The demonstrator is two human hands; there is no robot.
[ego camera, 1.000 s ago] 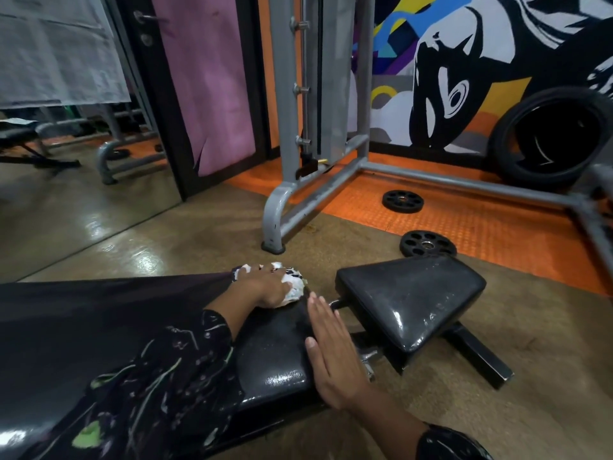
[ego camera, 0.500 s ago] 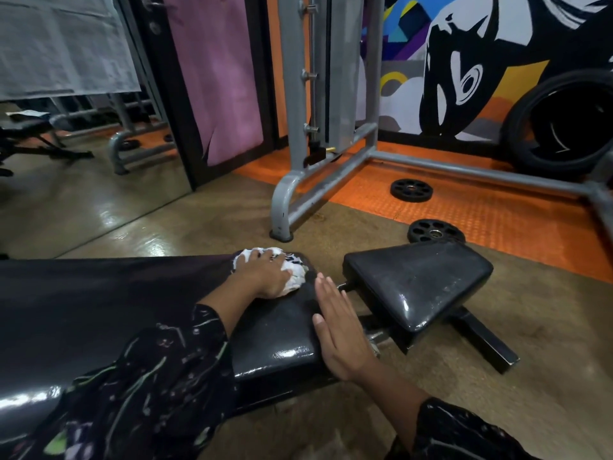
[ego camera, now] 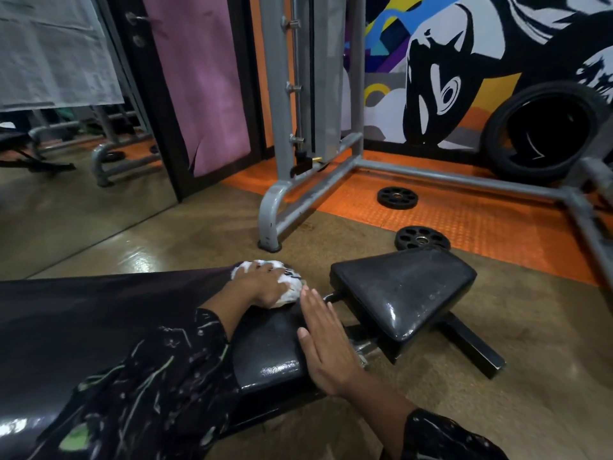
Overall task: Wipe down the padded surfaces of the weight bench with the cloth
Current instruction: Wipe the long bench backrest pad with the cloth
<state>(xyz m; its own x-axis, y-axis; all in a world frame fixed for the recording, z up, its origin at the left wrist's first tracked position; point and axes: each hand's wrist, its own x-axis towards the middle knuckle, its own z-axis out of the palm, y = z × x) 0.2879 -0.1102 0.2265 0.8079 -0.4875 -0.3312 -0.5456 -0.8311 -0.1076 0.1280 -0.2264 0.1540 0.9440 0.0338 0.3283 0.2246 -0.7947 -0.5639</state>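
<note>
On the long black padded bench [ego camera: 99,313], near the grey steel rack [ego camera: 282,207], the left hand [ego camera: 265,287] has its fingers pressing a white crumpled cloth [ego camera: 288,288], and the right hand [ego camera: 326,346] lies flat, fingers straight.

Weight bench: long back pad [ego camera: 99,313] in black vinyl, glossy, lying flat. Seat pad [ego camera: 403,290], black, wedge-shaped, scuffed, tilted, set just beyond the long pad's end with a gap showing metal frame between. Cloth [ego camera: 288,288]: white with dark markings, bunched, resting on the far corner of the long pad's end.
</note>
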